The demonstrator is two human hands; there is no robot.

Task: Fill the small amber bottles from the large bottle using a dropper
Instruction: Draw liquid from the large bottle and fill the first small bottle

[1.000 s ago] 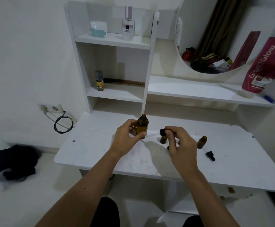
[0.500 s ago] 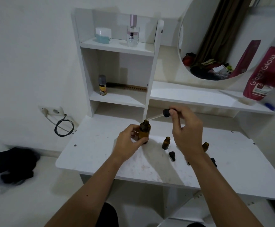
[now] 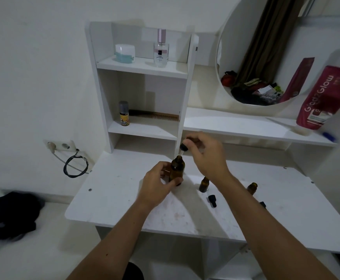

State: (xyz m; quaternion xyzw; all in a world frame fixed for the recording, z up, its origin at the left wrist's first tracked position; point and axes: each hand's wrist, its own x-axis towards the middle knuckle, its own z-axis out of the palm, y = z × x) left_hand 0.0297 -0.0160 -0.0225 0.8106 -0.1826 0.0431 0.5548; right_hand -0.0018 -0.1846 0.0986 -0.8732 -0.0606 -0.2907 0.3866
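— So, what do you see on the white table [image 3: 114,201]?

— I see the large bottle [image 3: 177,170]. It is brown glass, round and smooth, with a thin neck. It stands straight up near the middle of the table, mouth pointing at the ceiling.

— Who holds it?

— My left hand [image 3: 157,184] does. The fingers and thumb curl round its side and pinch it tight.

— And the dropper [image 3: 182,149]?

— My right hand [image 3: 205,154] pinches its soft black rubber top. The thin clear tube leans a bit, top to the right, tip pointing down at the bottle mouth. I cannot tell if the tip is inside yet.

— Where are the small ones?

— One small amber bottle [image 3: 203,184] stands upright just right of the big one, open on top. A second small amber bottle [image 3: 252,188] stands farther right, partly behind my arm. A spare black dropper cap [image 3: 212,200] lies flat on the table between them. The table top looks flat and a little stained.
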